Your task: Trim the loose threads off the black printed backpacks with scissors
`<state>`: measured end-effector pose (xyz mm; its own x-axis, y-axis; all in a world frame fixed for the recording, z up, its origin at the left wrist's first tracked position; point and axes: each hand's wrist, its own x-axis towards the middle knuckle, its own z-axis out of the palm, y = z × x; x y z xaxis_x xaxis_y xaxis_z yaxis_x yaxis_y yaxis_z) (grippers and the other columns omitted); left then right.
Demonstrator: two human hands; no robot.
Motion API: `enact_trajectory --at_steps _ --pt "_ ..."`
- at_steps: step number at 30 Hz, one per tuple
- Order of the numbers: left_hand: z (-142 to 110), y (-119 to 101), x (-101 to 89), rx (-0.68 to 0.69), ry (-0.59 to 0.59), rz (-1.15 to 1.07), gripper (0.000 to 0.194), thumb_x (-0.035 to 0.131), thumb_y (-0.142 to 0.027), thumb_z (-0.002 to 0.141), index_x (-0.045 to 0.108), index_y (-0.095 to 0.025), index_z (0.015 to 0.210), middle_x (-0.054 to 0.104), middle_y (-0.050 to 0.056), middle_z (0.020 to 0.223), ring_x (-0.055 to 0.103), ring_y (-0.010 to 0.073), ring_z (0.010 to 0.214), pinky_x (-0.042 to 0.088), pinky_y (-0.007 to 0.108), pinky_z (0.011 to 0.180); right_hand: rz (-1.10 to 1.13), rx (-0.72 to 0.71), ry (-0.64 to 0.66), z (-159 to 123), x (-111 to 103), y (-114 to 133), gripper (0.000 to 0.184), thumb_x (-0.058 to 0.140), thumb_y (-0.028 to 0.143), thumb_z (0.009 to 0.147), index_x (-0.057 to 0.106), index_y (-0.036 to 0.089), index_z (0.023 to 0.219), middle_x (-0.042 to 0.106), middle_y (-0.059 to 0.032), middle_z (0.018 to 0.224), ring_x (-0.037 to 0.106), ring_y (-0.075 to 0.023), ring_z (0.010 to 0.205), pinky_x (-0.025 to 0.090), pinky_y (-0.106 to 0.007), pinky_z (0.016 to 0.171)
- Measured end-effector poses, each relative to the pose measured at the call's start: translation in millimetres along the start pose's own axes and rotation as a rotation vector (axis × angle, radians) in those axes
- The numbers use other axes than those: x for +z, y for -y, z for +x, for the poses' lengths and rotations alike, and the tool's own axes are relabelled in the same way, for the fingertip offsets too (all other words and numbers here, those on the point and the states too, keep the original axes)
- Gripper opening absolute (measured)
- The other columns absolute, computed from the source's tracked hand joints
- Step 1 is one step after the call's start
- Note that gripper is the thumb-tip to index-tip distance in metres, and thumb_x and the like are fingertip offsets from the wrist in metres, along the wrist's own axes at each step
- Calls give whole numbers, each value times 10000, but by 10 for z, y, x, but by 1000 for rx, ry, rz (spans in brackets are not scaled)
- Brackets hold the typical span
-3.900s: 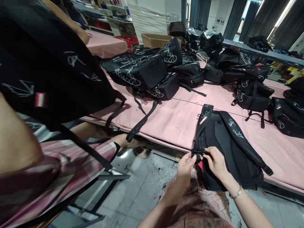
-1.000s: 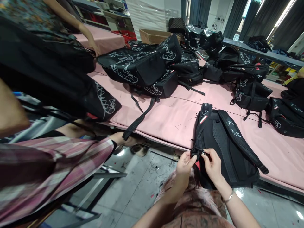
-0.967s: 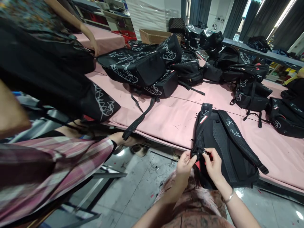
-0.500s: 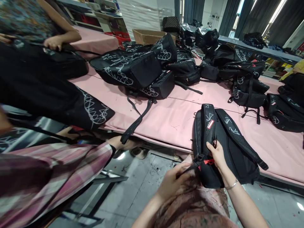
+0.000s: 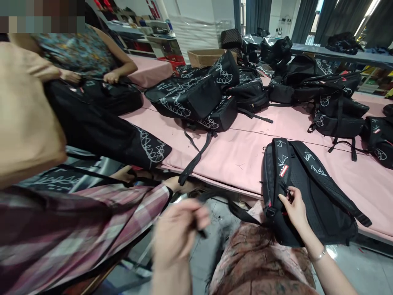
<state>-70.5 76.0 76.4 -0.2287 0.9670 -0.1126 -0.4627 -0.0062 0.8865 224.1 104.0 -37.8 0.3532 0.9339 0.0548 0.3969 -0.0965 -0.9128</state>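
A black backpack (image 5: 325, 213) with white scribble prints lies back panel up at the table's front edge, partly over my lap. My left hand (image 5: 181, 229), smeared by motion, is closed round a black webbing strap (image 5: 241, 213) that runs to the bag's lower left corner. My right hand (image 5: 294, 209) pinches at the lower end of the shoulder strap (image 5: 281, 157), beside its red and white label. A small dark piece shows between thumb and fingers there; its kind is unclear.
More black backpacks (image 5: 190, 96) are heaped across the pink-covered table (image 5: 242, 164). At left, a co-worker in a plaid sleeve (image 5: 123, 205) sits close to my left hand. Another person's hands (image 5: 112, 77) rest on a black bag. A cardboard box (image 5: 204, 57) stands behind.
My left hand has swung left and up from the bag, drawing the webbing strap out long. My right hand keeps its place on the backpack. The view has shifted left.
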Motion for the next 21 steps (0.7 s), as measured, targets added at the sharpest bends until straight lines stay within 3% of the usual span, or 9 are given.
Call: enact_trajectory --at_steps 1,3,5,8,11,15,21 --pt "6 130 152 -137 84 13 274 766 -303 575 700 -203 821 713 57 801 650 173 597 530 257 518 -35 -38 -29 -48 -35 40 372 597 391 749 516 172 1038 590 -41 853 552 -196 753 436 -339 709" --pt "-41 375 419 -354 250 -23 476 760 -197 582 644 -245 1041 611 87 1175 665 237 840 538 342 733 -33 -137 -41 -153 -108 146 286 513 361 820 525 185 1043 597 -69 947 557 -207 865 437 -351 774" --pt "-114 565 587 -453 330 -72 551 716 -162 632 575 -288 1150 461 71 1350 613 262 1001 473 393 884 -7 -232 35 -257 -171 264 228 503 326 835 551 195 1015 605 -69 952 568 -197 856 459 -324 745" --pt "-160 714 637 -487 394 -76 584 665 -164 689 503 -305 1232 379 62 1409 561 254 1092 397 408 976 -16 -362 226 -367 -225 402 177 553 261 812 586 214 979 611 -60 925 583 -180 791 483 -286 662" --pt "-128 742 582 -503 474 -7 616 653 -164 709 457 -283 1280 384 93 1402 562 238 1088 411 364 960 -21 -513 342 -395 -230 466 196 531 178 819 584 223 1002 605 -65 918 584 -182 834 494 -301 705" --pt "-117 713 570 -511 567 85 640 651 -145 706 439 -263 1299 389 125 1390 598 227 1025 470 317 868 -49 -594 401 -335 -208 507 185 511 161 835 585 218 995 608 -66 888 588 -178 835 500 -305 723" --pt "-150 713 625 -570 575 64 608 676 -116 667 521 -309 1222 396 85 1394 585 232 1060 457 314 888 -70 -541 386 -256 -220 499 95 518 196 842 609 205 818 616 -41 783 596 -164 731 500 -276 661"
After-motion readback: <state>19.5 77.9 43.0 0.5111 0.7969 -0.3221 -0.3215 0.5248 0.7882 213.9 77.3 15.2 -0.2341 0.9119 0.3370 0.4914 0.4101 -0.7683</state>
